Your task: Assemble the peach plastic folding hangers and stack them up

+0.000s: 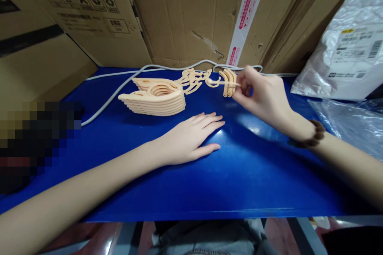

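A glossy blue table (239, 183) fills the middle of the scene, its front edge running straight across just above a person's lap in grey clothing (206, 241). Large brown cardboard boxes (185, 16) stand like a wall along the back edge; one carries a strip of white tape (243, 24) with red print. A pale grey cable (115, 93) winds along that same edge and curves down toward the left side, where a patch is blurred out. At the back right corner leans a silvery plastic bag (344, 48) with a printed label, and a clear plastic sheet (356, 123) lies by the right edge.

Near the back edge, left of centre, sits a stack of cream hangers (155, 101); beside it are loose cream hooks (191, 81) and a short row of cream bars (229, 77). The right hand (266, 91), a brown band (314, 134) on its wrist, pinches a thin cream rod (223, 83) between thumb and fingers, above the table near those bars. The left hand (193, 135) rests palm down at mid-table, thumb apart from the fingers, holding nothing.
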Tool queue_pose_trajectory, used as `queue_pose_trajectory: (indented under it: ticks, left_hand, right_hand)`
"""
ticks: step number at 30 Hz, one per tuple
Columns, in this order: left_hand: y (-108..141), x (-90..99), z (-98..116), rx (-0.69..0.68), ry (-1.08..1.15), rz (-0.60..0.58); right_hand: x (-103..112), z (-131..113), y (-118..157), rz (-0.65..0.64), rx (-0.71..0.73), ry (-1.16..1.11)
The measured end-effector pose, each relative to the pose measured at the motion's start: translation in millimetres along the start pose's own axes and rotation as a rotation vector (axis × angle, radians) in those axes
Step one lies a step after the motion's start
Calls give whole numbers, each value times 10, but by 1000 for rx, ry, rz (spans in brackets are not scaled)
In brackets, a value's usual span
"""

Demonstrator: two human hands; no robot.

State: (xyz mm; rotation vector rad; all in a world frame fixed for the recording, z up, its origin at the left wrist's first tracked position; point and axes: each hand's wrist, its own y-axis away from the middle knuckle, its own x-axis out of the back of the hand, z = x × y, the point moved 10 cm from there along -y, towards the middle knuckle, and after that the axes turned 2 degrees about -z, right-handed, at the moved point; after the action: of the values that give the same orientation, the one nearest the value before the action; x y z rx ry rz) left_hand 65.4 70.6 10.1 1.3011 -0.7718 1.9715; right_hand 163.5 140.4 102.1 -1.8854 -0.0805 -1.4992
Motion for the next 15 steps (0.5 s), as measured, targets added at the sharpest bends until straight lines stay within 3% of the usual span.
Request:
queue_pose_trajectory:
  ticks: [6,10,15]
  left_hand:
    - [30,165,-121,158,309,162]
    - [27,212,-22,104,269,200]
    - [25,214,90,23,174,209]
  right_hand:
    - [-23,-70,558,-133,170,-237]
    - [-60,-128,581,-106,170,-250]
    - [-52,-273,582,12,305,-140]
